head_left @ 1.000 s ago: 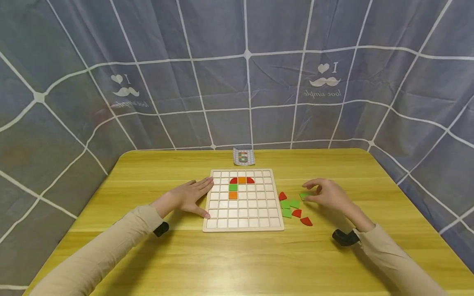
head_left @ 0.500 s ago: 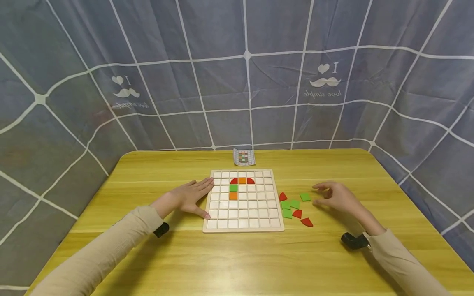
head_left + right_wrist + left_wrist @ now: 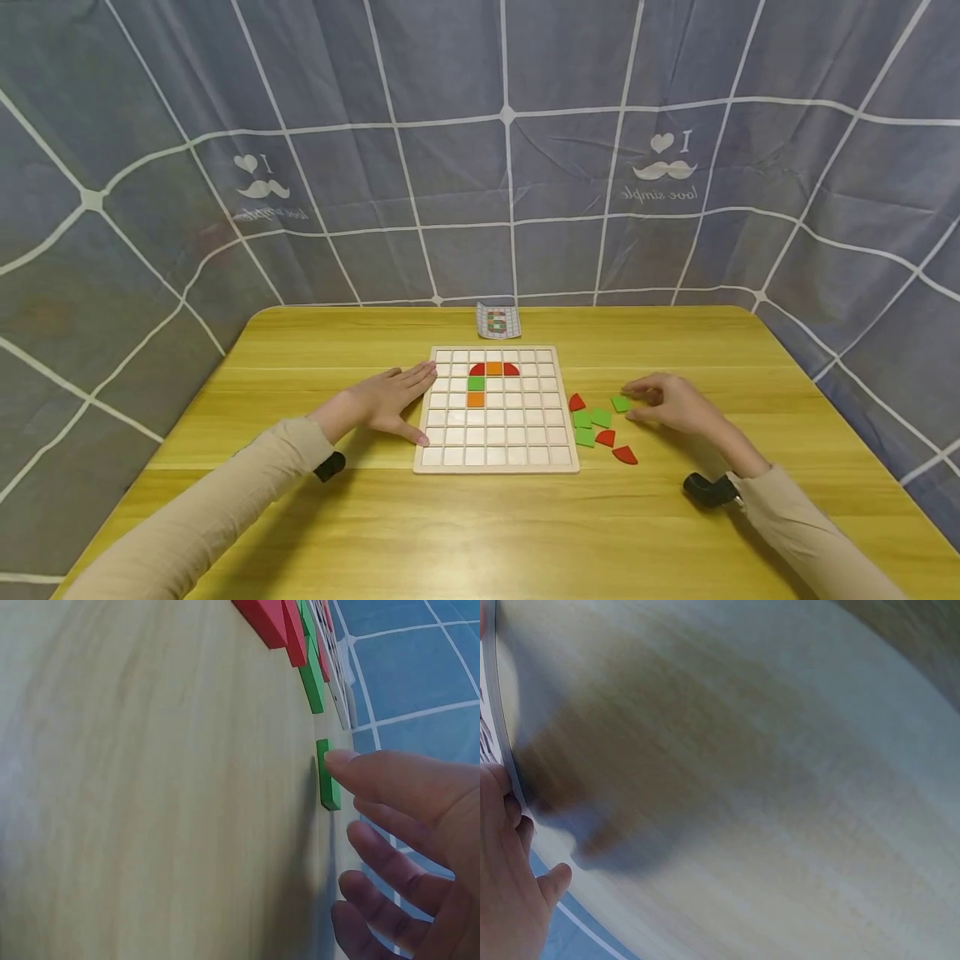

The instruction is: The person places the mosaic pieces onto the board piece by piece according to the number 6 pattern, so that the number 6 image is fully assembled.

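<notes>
A pale wooden grid board (image 3: 517,457) lies on the table with red, orange and green pieces set in a hook shape in its cells. My left hand (image 3: 390,402) rests along its left edge, fingers spread at the rim. To the right of the board, my right hand (image 3: 671,402) is beside a lone green square tile (image 3: 620,404), with loosely bent fingers. In the right wrist view the thumb overlaps that green tile (image 3: 328,784), and the other fingers stand apart from it. Left of this hand lie green squares (image 3: 585,437) and red quarter-round pieces (image 3: 625,455).
Behind the board a small paper card (image 3: 498,322) shows a coloured figure on a grid. The wooden table (image 3: 480,533) meets a grey curtain (image 3: 465,183) with white lines at its far edge. Black wrist devices sit under both sleeves.
My right hand first drew back to the right from the lone green tile, then came left toward it again. The left hand stays at the board's edge.
</notes>
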Tool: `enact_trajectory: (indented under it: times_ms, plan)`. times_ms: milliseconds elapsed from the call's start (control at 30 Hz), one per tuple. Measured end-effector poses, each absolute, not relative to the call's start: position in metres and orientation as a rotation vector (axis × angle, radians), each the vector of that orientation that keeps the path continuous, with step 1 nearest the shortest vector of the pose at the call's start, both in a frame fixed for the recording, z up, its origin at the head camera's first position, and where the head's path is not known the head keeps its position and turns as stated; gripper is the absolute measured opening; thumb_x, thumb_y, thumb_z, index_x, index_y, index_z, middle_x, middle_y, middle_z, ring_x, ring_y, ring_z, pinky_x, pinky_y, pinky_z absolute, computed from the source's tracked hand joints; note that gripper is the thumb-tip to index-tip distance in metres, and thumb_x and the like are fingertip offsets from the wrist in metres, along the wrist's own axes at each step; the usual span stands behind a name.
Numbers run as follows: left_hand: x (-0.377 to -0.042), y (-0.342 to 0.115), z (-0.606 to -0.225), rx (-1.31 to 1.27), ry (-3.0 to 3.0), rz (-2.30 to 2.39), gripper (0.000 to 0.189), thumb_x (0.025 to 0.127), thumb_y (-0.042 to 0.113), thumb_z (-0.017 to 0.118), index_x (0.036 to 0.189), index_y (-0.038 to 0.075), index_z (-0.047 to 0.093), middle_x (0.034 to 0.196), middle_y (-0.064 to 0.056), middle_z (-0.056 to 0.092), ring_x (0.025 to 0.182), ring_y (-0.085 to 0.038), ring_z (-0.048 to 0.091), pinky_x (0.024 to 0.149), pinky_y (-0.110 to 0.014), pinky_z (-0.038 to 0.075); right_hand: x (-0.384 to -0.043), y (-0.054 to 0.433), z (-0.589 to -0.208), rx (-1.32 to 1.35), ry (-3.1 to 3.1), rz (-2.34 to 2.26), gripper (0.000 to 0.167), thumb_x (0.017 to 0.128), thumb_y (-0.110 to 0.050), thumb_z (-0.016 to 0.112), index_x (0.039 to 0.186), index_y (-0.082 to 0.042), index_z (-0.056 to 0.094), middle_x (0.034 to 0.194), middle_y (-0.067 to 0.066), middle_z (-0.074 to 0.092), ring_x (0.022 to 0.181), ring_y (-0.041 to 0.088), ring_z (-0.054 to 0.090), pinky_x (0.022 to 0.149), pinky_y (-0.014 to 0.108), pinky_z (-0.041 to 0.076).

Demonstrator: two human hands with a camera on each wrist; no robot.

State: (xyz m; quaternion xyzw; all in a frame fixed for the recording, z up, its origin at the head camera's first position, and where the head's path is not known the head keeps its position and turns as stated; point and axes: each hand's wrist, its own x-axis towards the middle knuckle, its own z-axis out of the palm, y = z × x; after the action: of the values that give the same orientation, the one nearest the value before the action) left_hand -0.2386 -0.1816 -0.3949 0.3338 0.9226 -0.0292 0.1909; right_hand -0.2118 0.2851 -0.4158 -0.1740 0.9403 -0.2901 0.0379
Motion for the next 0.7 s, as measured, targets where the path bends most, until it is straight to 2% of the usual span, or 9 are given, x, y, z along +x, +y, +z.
enact_trajectory:
  times_ms: [300, 400, 567, 700]
  plan:
    - [-0.2383, -0.1809, -0.3960, 0.936, 2.592, -0.133, 0.113, 0.079, 0.076, 0.053, 0.155, 0.008, 0.006, 0.163, -0.011, -0.002, 0.151, -0.026, 0.004, 0.121, -0.052, 0.015, -0.2100, 0.2788, -0.4174, -0.541, 2.873, -0.873, 0.033, 0.084, -0.023, 0.075, 0.111, -0.005, 0.071, 0.109, 0.013, 0.070, 0.101, 0.028, 0.064, 0.085, 0.045, 0.053]
    - [-0.2386, -0.1814, -0.3963, 0.942, 2.593, -0.127, 0.113, 0.079, 0.075, 0.053, 0.155, 0.006, 0.006, 0.163, -0.012, -0.001, 0.151, -0.028, 0.006, 0.120, -0.053, 0.015, -0.2094, 0.2781, -0.4170, -0.548, 2.891, -0.836, 0.031, 0.084, -0.023, 0.074, 0.109, -0.006, 0.072, 0.106, 0.011, 0.069, 0.096, 0.025, 0.063, 0.083, 0.042, 0.053]
    - [-0.2386, -0.1820, -0.3959, 0.949, 2.591, -0.117, 0.114, 0.079, 0.075, 0.054, 0.155, 0.005, 0.007, 0.163, -0.013, 0.000, 0.151, -0.029, 0.006, 0.120, -0.054, 0.016, -0.2087, 0.2770, -0.4156, -0.562, 2.923, -0.777, 0.031, 0.083, -0.024, 0.075, 0.108, -0.006, 0.073, 0.101, 0.007, 0.069, 0.085, 0.015, 0.057, 0.073, 0.032, 0.049]
    - [-0.2388, -0.1818, -0.3960, 0.942, 2.588, -0.123, 0.114, 0.079, 0.076, 0.053, 0.155, 0.006, 0.006, 0.163, -0.012, -0.001, 0.151, -0.027, 0.005, 0.120, -0.053, 0.015, -0.2087, 0.2763, -0.4150, -0.557, 2.947, -0.750, 0.030, 0.083, -0.025, 0.075, 0.107, -0.007, 0.073, 0.100, 0.007, 0.069, 0.086, 0.016, 0.060, 0.074, 0.034, 0.050]
